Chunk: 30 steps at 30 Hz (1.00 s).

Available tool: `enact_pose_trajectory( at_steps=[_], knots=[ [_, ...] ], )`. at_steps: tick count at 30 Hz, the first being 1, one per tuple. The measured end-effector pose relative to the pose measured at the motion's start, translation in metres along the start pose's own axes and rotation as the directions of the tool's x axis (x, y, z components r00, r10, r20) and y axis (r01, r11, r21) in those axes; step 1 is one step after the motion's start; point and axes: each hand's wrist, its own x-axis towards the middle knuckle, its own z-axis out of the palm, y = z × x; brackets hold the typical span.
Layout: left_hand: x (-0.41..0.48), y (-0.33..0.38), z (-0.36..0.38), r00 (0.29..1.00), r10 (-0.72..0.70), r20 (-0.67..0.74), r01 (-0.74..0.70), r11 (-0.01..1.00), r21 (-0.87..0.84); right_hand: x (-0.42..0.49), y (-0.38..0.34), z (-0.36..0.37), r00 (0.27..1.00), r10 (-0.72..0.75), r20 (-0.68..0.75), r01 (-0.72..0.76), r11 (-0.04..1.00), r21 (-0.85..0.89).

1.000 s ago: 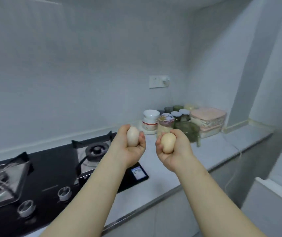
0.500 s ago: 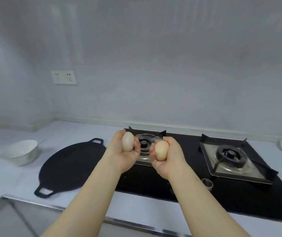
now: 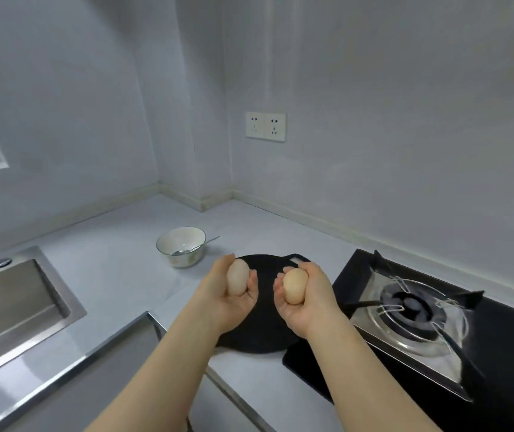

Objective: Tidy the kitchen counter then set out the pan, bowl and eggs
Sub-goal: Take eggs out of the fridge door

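Currently I note left hand [image 3: 230,296] grasping pale egg [image 3: 237,280] | right hand [image 3: 307,299] grasping tan egg [image 3: 294,286] | bowl [image 3: 184,260] up-left of both — left hand nearer | pan [image 3: 265,335] underneath.

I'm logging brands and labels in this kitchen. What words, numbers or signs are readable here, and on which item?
None: no text is readable in this view.
Wall socket: pin holes only, no lettering shows.
Bowl: faint greenish pattern, too blurred to tell if it holds writing.
Pale egg in the left hand, brown egg in the right hand: no stamp on the sides that show.
Pan, stove: no marking shows.
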Motion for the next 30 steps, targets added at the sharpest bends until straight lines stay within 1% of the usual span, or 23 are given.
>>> enact_pose_trajectory(
  at_steps=[3,6,11,17,25,27,30],
  knots=[
    [0.018,0.015,0.001,1.000,0.027,-0.010,-0.027,1.000,-0.015,0.023,-0.002,0.014,0.999,0.044,0.017,-0.043,0.998,-0.042],
    [0.034,0.031,-0.006,0.997,0.067,-0.048,-0.068,0.998,-0.018,0.045,0.004,0.028,0.995,0.101,0.013,-0.099,0.990,-0.100],
    [0.055,0.074,-0.036,0.980,0.149,-0.133,-0.151,0.988,-0.005,0.084,0.037,0.059,0.971,0.238,0.020,-0.229,0.950,-0.210],
    [0.078,0.131,-0.072,0.950,0.210,-0.230,-0.213,0.977,0.012,0.130,0.086,0.096,0.951,0.308,0.032,-0.287,0.914,-0.286],
    [0.126,0.257,-0.129,0.926,0.232,-0.296,-0.218,0.973,0.080,0.198,0.175,0.197,0.945,0.327,-0.004,-0.305,0.879,-0.367],
    [0.136,0.277,-0.137,0.919,0.240,-0.314,-0.216,0.970,0.108,0.209,0.187,0.213,0.950,0.311,-0.022,-0.295,0.875,-0.385],
    [0.152,0.308,-0.155,0.918,0.258,-0.300,-0.219,0.963,0.160,0.231,0.206,0.237,0.957,0.288,-0.027,-0.273,0.867,-0.417]
  ],
)
